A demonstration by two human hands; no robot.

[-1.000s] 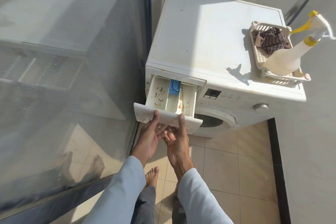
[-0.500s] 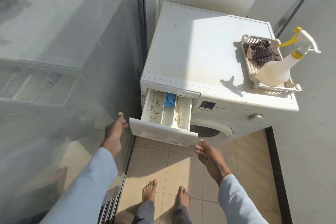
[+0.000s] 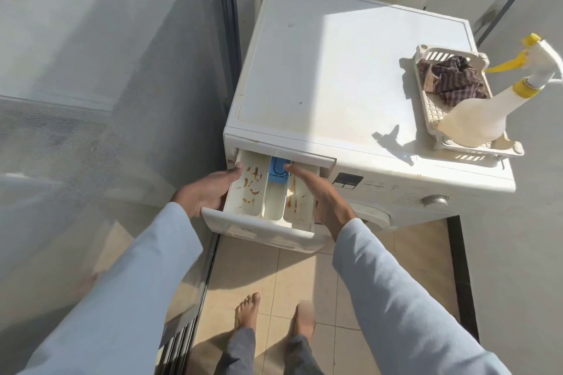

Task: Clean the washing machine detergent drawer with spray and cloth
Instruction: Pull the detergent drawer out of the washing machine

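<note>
Both of your hands have come back to the detergent drawer, which is pulled out of the washing machine. Your left hand grips its left wall; your right hand lies across it, fingers straight, touching one blue insert. One basket holds one cloth and one spray bottle.

Detergent drawer: white plastic, pulled out from washer's upper-left front, 3 compartments w/ brown-orange stains in the outer two, blue insert at back of middle one. Spray bottle: translucent white, yellow collar & trigger, upright in basket on washer top. Cloth: brown striped, crumpled, same basket, behind bottle.
</note>
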